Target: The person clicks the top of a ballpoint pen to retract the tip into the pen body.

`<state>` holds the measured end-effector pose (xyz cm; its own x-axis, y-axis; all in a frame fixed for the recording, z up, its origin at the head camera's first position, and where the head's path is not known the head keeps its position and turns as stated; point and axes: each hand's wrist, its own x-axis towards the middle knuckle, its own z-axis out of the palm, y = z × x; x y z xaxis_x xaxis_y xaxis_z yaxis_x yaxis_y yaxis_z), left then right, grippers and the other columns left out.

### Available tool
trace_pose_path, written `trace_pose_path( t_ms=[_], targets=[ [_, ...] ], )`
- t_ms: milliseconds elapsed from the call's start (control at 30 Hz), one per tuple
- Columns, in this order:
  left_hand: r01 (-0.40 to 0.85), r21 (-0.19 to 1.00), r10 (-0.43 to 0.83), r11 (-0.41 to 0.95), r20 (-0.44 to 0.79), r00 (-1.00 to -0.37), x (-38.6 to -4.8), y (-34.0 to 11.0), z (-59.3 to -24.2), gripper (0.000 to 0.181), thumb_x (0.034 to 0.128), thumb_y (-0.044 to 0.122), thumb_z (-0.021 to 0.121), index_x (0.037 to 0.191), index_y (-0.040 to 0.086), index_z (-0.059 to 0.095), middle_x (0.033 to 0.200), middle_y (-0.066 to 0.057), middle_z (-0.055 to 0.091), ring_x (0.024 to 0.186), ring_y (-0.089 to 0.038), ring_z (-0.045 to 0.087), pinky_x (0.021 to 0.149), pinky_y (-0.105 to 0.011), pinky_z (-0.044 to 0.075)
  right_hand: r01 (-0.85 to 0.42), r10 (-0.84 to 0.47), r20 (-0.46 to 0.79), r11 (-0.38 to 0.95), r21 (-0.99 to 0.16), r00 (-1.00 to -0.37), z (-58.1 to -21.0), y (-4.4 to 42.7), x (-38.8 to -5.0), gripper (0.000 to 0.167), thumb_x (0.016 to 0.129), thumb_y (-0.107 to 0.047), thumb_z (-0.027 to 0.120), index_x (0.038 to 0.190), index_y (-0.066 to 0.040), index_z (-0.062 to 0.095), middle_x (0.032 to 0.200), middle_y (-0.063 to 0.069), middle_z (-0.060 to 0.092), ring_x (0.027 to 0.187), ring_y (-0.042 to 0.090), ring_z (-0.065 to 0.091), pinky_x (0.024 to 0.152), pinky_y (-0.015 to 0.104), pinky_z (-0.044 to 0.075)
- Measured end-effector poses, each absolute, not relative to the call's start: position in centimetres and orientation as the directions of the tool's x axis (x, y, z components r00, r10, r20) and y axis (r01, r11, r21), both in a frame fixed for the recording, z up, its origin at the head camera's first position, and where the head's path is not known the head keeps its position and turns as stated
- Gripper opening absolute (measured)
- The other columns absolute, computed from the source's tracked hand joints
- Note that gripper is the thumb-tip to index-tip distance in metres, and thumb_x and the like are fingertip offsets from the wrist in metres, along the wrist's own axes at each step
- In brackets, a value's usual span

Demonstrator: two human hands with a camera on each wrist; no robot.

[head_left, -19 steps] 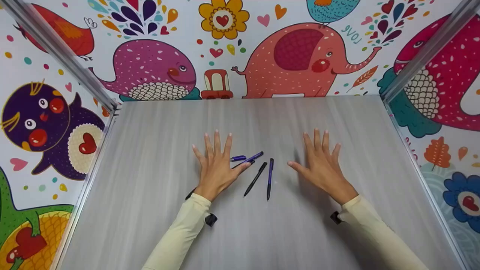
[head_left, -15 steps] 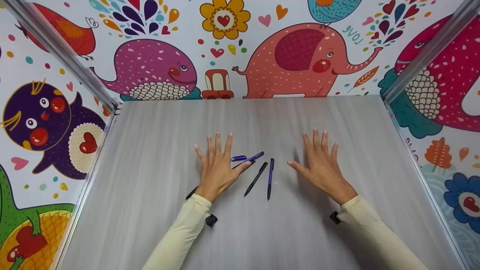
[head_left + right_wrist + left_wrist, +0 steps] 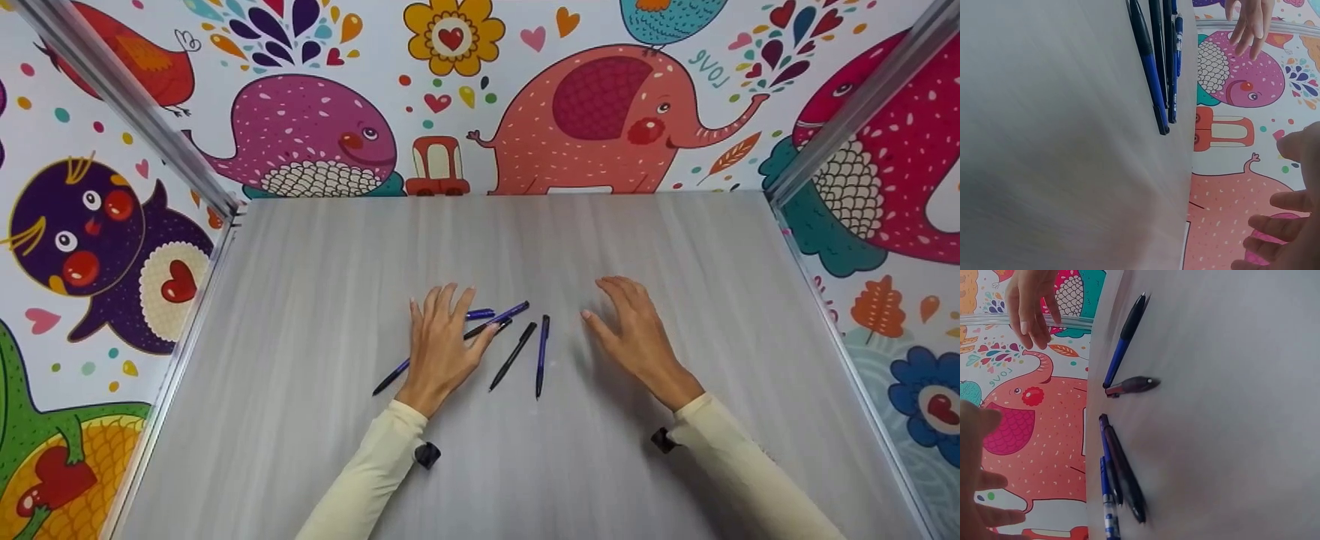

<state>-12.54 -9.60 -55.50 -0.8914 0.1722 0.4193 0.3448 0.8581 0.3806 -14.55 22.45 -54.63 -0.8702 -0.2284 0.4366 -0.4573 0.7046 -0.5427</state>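
My left hand [image 3: 442,345] hovers over several pens, its fingers slightly bent and holding nothing. Past its thumb, a blue pen [image 3: 513,310] crosses a black pen [image 3: 475,331], and another blue pen [image 3: 481,314] lies behind them. A further blue pen [image 3: 391,376] with a black end pokes out on the hand's left side; the hand covers parts of these pens. Between the hands lie a black pen [image 3: 513,356] and a blue pen [image 3: 542,356] with a black grip, apart from the others. My right hand [image 3: 637,334] is raised to their right, fingers loosely bent, touching nothing.
The grey table [image 3: 315,262] is bounded by a back wall [image 3: 435,97] printed with cartoon animals and by side walls. Metal posts [image 3: 847,112] stand at the corners. A black wrist device [image 3: 427,454] sits on each cuff.
Both hands have gone from widely spread, straight fingers to closer, slightly bent ones. The left fingertips have drawn back, showing more of the lower-left pen. The pens lie as before.
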Motion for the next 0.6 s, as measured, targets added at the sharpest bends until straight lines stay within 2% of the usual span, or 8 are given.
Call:
trace_pose_path(
  t_ms=[233, 600],
  targets=[
    [0.368, 0.46, 0.149, 0.808, 0.445, -0.883, -11.1, -8.8, -55.9, 0.055, 0.1023, 0.04, 0.078, 0.143, 0.004, 0.07, 0.15, -0.022, 0.064, 0.146, -0.045, 0.053, 0.118, -0.08, 0.034, -0.454, -0.193, 0.448, 0.658, -0.601, -0.873, -55.7, 22.3, -14.4, 0.045, 0.099, -0.011, 0.083, 0.138, 0.006, 0.067, 0.138, 0.025, 0.066, 0.134, 0.045, 0.058, 0.11, 0.062, 0.049],
    [0.375, 0.497, 0.159, 0.782, 0.422, -0.892, -9.5, -7.2, -56.8, 0.057, 0.1023, 0.036, 0.079, 0.146, 0.002, 0.067, 0.151, -0.02, 0.063, 0.147, -0.044, 0.052, 0.121, -0.077, 0.031, -0.388, -0.17, 0.362, 0.601, -0.698, -0.916, -57.1, 21.9, -13.7, 0.042, 0.102, -0.011, 0.08, 0.139, 0.005, 0.068, 0.14, 0.024, 0.067, 0.134, 0.043, 0.058, 0.111, 0.062, 0.048]
  ],
)
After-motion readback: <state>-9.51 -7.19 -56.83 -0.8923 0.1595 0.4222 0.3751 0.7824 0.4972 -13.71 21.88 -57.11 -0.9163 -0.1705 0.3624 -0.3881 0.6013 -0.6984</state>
